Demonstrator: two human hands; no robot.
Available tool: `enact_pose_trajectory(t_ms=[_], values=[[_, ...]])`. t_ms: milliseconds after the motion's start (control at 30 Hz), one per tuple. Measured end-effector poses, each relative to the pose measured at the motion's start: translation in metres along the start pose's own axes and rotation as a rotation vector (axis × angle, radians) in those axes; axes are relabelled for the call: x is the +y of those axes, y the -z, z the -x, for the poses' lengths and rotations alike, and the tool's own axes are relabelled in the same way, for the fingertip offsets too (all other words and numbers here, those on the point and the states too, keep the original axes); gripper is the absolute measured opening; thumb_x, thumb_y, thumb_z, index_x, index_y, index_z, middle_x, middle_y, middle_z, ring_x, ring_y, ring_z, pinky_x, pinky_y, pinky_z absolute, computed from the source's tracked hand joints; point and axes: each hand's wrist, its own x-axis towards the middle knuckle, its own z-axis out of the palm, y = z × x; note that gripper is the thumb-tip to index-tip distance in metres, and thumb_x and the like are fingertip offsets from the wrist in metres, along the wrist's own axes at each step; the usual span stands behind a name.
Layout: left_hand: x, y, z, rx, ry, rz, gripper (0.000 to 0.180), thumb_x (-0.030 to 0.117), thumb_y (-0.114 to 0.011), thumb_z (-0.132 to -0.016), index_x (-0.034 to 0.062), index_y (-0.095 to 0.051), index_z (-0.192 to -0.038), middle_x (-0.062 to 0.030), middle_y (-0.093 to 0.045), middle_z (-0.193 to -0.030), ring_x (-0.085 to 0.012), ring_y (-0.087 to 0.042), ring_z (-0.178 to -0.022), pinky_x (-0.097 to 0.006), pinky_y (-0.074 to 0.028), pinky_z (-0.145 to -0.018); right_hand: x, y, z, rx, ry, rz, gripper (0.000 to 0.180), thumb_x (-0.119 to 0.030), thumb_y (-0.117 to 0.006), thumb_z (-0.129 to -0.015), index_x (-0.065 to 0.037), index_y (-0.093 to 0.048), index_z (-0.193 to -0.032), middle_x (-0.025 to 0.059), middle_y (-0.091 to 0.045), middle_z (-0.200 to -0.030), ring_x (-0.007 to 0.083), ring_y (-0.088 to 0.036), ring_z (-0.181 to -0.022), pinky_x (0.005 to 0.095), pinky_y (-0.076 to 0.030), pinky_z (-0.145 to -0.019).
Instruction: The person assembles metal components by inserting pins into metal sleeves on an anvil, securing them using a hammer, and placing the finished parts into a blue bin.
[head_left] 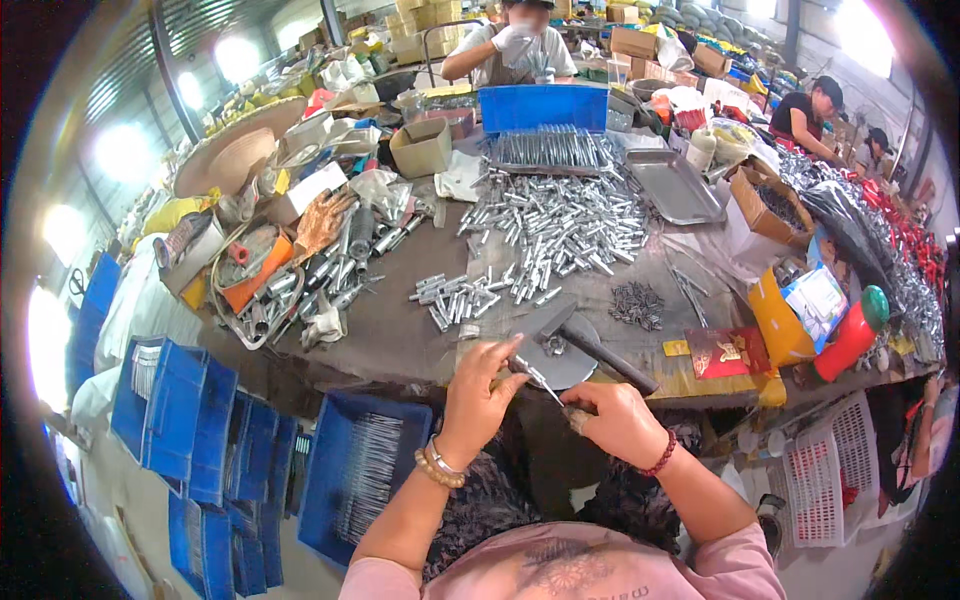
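Observation:
My left hand (482, 388) pinches the thicker silver sleeve of a slim metal rod (540, 381) between thumb and fingers. The rod slants down to the right. Its thin end sits in the closed fingers of my right hand (618, 422). Just beyond the hands, a hammer (610, 358) with a dark handle lies across a round grey metal plate (568, 372). Farther back spreads a heap of silver metal cylinders (560, 225), with a smaller group of them (450, 298) to the left. A little pile of small black parts (637, 305) lies right of the hammer.
Blue bins (330, 480) of thin rods stand low on the left. At the back are a blue bin (545, 108) and a metal tray (675, 188). A red bottle (850, 335) stands at the right edge. Other people (515, 50) work beyond the table.

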Motion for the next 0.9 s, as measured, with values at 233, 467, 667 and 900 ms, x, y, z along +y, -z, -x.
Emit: enact_pose_trajectory(t_ms=[233,467,667,900], values=[[0.036,-0.01,0.021,0.071,0.525,0.46,0.042,0.009,-0.061,-0.109,0.0067,-0.055,-0.15,-0.005,-0.076,-0.096,-0.0077,-0.064,-0.069,-0.023,-0.053,-0.063,-0.012,-0.002,-0.001,-0.179,-0.352,-0.482,0.033,-0.003,-0.061,-0.095,-0.002,-0.071,-0.126,0.0009,-0.067,-0.079,0.006,-0.059,-0.062,0.0249,-0.047,-0.054],[0.037,-0.022,0.025,0.07,0.668,0.771,0.052,0.013,-0.059,-0.11,0.0062,-0.041,-0.159,-0.0113,-0.077,-0.104,-0.01,-0.067,-0.075,-0.023,-0.053,-0.058,-0.012,-0.019,0.015,-0.113,-0.429,-0.592,0.031,0.0,-0.06,-0.097,0.0,-0.068,-0.126,0.0014,-0.066,-0.078,0.006,-0.058,-0.061,0.0237,-0.048,-0.054],[0.031,-0.018,0.039,0.072,0.7,0.782,0.06,0.016,-0.066,-0.106,0.0054,-0.04,-0.159,-0.0081,-0.078,-0.108,-0.0084,-0.065,-0.074,-0.022,-0.05,-0.058,-0.026,-0.029,0.017,-0.159,-0.457,-0.707,0.032,0.003,-0.063,-0.092,0.003,-0.067,-0.123,0.0045,-0.071,-0.085,0.0076,-0.06,-0.066,0.0267,-0.05,-0.057],[0.02,-0.012,0.055,0.205,0.62,0.917,0.058,0.012,-0.078,-0.097,0.0075,-0.049,-0.147,-0.0015,-0.07,-0.094,-0.0065,-0.059,-0.074,-0.023,-0.047,-0.062,-0.028,-0.045,0.02,-0.062,-0.278,-0.382,0.043,0.009,-0.064,-0.088,-0.001,-0.07,-0.13,0.0069,-0.072,-0.103,0.0149,-0.066,-0.091,0.0304,-0.054,-0.085]])
